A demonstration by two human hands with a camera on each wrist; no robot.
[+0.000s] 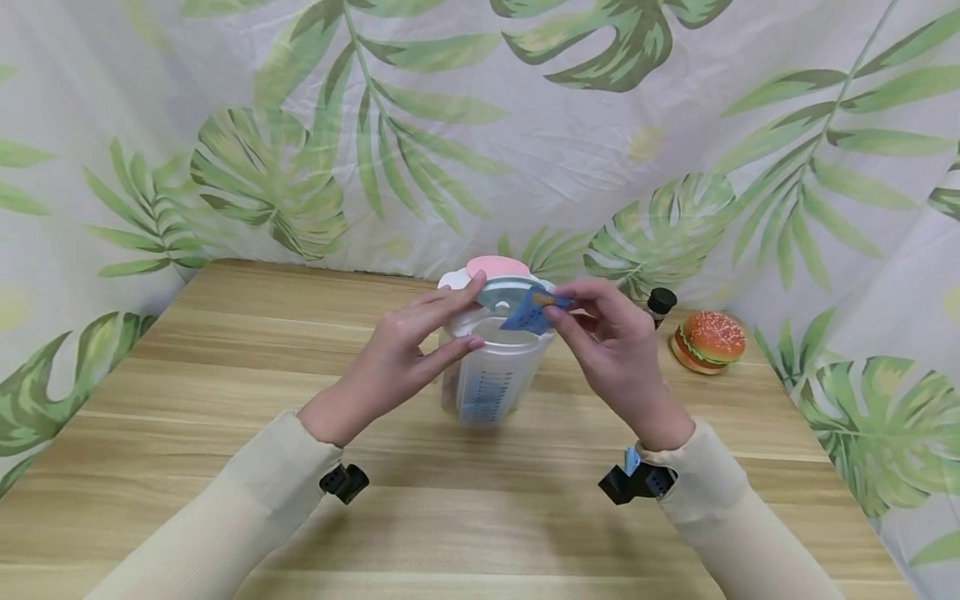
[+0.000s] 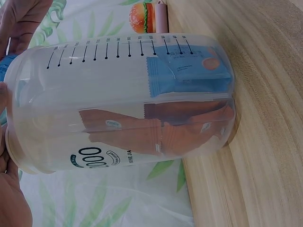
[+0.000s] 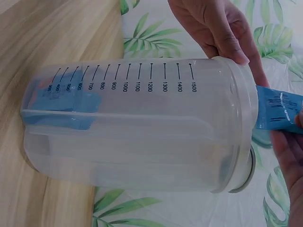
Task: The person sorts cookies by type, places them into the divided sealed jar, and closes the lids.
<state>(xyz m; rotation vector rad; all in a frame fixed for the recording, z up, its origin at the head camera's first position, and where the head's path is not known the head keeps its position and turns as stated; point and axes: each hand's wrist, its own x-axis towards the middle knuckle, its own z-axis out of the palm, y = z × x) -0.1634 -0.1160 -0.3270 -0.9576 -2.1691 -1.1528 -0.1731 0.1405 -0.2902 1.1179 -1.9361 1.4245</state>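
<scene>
A clear divided storage container with a measuring scale stands upright on the table. My left hand grips its rim, the forefinger by the raised grey-green lid flap and the thumb on the near edge. Between thumb and fingers my right hand pinches a small blue packet at the opening, its lower end by the rim. Low in one compartment lie blue packaging and, in another, reddish-brown packets. A pink lid flap tops the far side.
A toy-like hamburger sits at the right on the wooden table. Beside it stands a small bottle with a black cap, partly behind my right hand. A leaf-print cloth hangs along the table's back edge.
</scene>
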